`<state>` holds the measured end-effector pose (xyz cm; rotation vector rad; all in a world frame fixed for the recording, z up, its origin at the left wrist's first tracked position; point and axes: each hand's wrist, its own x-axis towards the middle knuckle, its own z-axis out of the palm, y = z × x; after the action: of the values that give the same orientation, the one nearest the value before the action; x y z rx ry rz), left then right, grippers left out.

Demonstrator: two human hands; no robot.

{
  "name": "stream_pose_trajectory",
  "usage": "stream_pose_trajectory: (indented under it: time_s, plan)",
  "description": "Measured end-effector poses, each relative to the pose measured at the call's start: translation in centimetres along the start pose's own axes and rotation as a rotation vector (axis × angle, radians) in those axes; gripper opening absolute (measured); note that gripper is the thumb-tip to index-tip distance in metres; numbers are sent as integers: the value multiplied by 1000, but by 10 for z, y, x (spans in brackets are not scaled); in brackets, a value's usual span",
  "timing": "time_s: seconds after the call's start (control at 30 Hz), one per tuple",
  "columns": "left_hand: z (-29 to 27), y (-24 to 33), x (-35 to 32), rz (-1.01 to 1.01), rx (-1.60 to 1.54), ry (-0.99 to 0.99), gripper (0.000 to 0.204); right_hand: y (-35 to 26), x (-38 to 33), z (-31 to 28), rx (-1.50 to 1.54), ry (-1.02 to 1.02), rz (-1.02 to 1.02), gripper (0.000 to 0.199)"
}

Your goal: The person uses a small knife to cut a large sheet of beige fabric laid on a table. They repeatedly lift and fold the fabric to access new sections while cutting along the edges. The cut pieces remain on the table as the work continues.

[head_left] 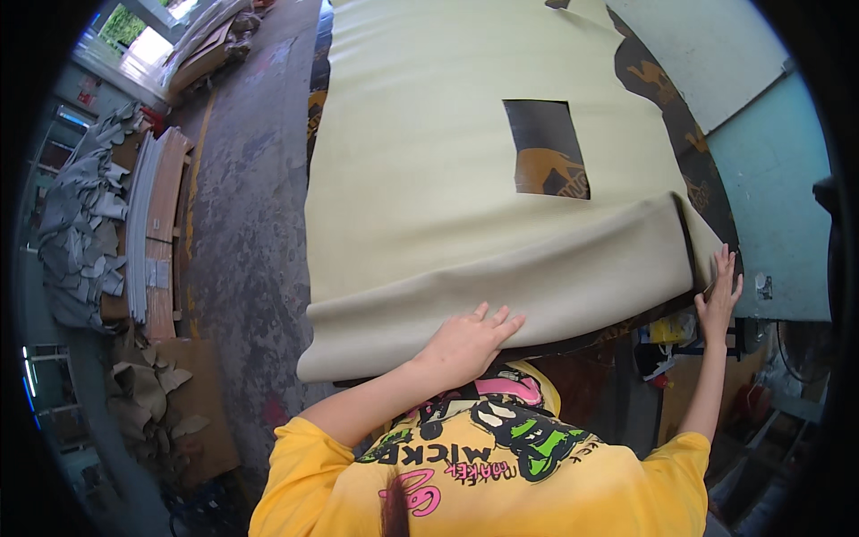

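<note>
A large cream-coloured sheet point(429, 179) of thick, leather-like material lies spread over a dark patterned surface point(689, 152), its near edge folded back on itself into a soft roll that runs across the view just above the person's chest. The left hand point(467, 345) rests flat on this rolled edge, fingers spread apart and pressing on the material — not closed around it. The right hand point(718, 295) is further out at the roll's far right end, fingers straight and splayed, palm against the sheet's corner where it meets the surface's edge. A rectangular hole point(546, 148) is cut through the sheet, showing the dark surface with orange marks beneath. The person wears a yellow printed shirt point(483, 474). Off to the left, on the grey concrete floor point(242, 206), lie stacked boards point(157, 233) and a heap of grey scraps point(76, 224) — well apart from the sheet.
</note>
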<state>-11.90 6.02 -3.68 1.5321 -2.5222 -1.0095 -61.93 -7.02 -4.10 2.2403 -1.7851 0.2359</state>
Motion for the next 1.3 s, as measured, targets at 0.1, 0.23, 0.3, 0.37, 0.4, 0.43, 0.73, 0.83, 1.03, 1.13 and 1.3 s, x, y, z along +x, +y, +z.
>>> stream_pose_trajectory:
  time_s: [0.1,0.23,0.3,0.37,0.4,0.43,0.73,0.83,1.03,1.13,1.3]
  plan:
    - [-15,4,-25,53,45,-83,61,60,1,-30,-416,170,336,70]
    - [-42,-1,-60,91,-59,-272,60,62,6,-60,-65,350,497,46]
    - [-54,-5,-69,77,-116,-410,63,19,10,-53,346,273,248,40]
    - [-63,-13,-67,-46,-206,-610,63,-28,22,-39,539,101,146,38]
    - [-66,-18,-66,-98,-247,-702,63,-50,31,-28,543,59,73,36]
    - [-67,-22,-63,-148,-300,-700,49,-68,37,-18,572,20,20,35]
    - [-41,-95,-19,-248,-907,-784,39,-53,118,48,1258,-9,474,34]
    - [-41,-106,-9,-227,-888,-824,38,-39,153,72,1415,132,554,25]
    - [-44,-107,-6,-257,-1018,-842,37,-23,144,98,1489,185,699,15]
    - [-43,-109,-6,-263,-1032,-855,36,-24,111,97,1346,152,665,14]
    - [-40,-115,-1,-238,-1031,-919,37,-27,92,93,1167,99,536,10]
